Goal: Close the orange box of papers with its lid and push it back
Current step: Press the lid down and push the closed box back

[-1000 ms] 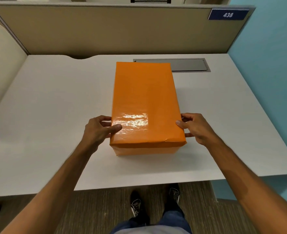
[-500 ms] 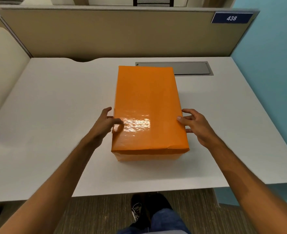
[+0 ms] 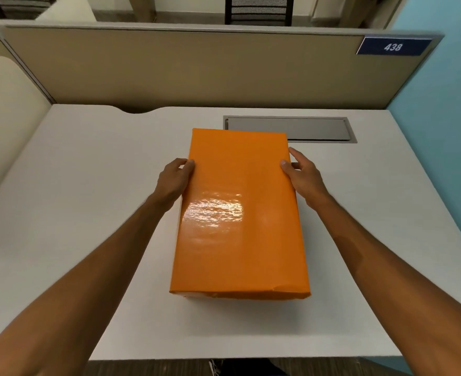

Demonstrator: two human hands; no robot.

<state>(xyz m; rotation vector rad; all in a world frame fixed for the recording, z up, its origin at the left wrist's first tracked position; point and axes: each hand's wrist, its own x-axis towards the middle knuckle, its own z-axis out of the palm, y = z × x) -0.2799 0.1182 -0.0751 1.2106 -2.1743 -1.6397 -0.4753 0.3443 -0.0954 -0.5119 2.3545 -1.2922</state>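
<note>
Fingers (image 3: 190, 165) of both hands are bracing the lidded orange box (image 3: 240, 213) by its far sides, so we are steering it straight across the tabletop (image 3: 88, 185).

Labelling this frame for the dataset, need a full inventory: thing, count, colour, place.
box: 1, orange, lid on, middle of the desk, far end near the metal plate
desk: 1, white, fills the foreground
metal plate: 1, grey, set into the desk behind the box
partition: 1, tan, along the desk's far edge
number sign: 1, dark blue, reads 438, partition's upper right
wall: 1, light blue, right side
left hand: 1, against the box's left side
right hand: 1, against the box's right side
</note>
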